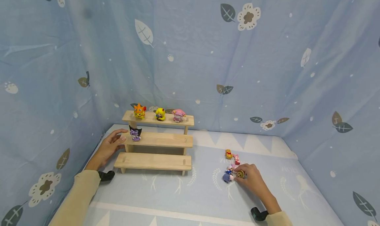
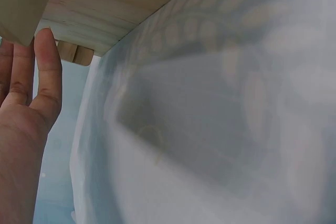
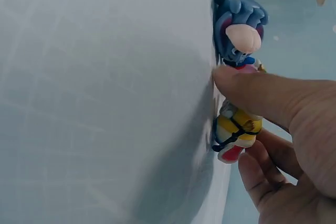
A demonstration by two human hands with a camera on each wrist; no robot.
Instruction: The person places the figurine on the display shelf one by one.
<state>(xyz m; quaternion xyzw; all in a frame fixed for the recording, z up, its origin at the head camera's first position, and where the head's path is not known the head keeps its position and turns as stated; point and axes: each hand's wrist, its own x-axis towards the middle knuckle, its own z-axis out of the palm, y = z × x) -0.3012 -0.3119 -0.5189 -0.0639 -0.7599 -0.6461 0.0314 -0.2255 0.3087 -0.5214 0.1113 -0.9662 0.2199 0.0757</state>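
Observation:
A three-tier wooden stand (image 1: 157, 161) stands at the left. My left hand (image 1: 110, 146) rests at the left end of its middle step, fingers nearly straight, as the left wrist view also shows (image 2: 26, 103). Near those fingertips is a black-and-purple figurine (image 1: 136, 133). Over at the right, my right hand (image 1: 252, 178) has thumb and fingers around a small yellow figurine (image 3: 241, 127), low over the mat. Beside the thumb sits a blue-grey donkey figurine (image 3: 239, 24). A pink-and-blue figurine (image 1: 229, 168) is partly hidden by the hand.
An orange-hooded figurine (image 1: 139, 111), a yellow-haired one (image 1: 160, 114) and a pink one (image 1: 178, 115) stand on the top step. Behind the right hand are a yellow bear figurine (image 1: 228, 154) and a pink-and-red one (image 1: 236, 159). Blue curtains (image 1: 190, 54) enclose the patterned mat (image 1: 193, 193).

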